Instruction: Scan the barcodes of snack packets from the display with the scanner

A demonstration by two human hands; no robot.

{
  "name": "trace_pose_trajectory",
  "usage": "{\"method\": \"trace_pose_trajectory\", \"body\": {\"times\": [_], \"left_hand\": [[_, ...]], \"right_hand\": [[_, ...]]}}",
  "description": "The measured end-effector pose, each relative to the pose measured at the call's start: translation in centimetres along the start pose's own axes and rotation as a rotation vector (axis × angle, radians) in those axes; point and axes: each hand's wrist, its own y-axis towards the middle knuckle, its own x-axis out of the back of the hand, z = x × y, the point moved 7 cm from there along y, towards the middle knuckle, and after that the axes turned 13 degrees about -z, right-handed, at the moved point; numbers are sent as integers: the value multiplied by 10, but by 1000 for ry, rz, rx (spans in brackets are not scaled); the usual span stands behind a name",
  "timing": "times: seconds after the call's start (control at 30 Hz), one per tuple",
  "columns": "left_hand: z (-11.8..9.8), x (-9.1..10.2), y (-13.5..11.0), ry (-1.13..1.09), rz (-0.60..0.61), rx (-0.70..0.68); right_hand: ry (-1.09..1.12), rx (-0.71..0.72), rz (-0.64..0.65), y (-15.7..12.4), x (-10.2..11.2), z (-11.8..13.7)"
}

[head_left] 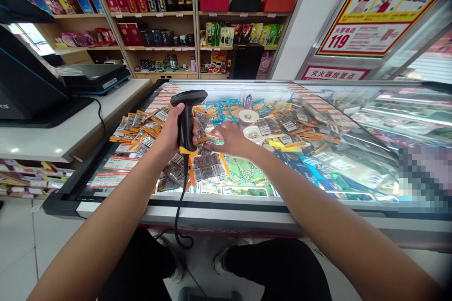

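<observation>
The left hand (173,129) grips 1 black scanner (186,124) upright (its cord (181,197) dangles in a loop). The right hand (231,138), fingers bent, is at the dark packets (211,162) strewn across 1 glass-topped case (247,218), too many to count; whether it pinches any, I cannot tell. Beyond are 2 round tubs (248,116), then 3 shelved boxes (245,5).

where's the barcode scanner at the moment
In the head view, left of centre, the barcode scanner is in the left hand, over the orange-edged packets.
</observation>
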Motion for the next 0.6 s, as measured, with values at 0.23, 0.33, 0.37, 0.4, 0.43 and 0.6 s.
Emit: {"method": "trace_pose_trajectory", "body": {"times": [0.23, 0.33, 0.37, 0.4, 0.43, 0.6], "left_hand": [[6, 0, 2, 56, 24, 25], [12, -5, -3, 135, 122, 39], [13, -7, -6, 167, 173, 38], [15, -10, -10, 204, 224, 39], [17, -12, -14, 245, 274, 40], [24, -17, -29, 420, 391, 81]], "right_hand": [[282, -270, 19, 1, 21, -27], [357, -399, -32, 0, 41, -48], [347, -420, -74, 1, 48, -54], [331, -430, -124, 2, 56, -60], [317, -435, -178, 3, 63, -65], [438, -436, -336, 10, 75, -81]]}}
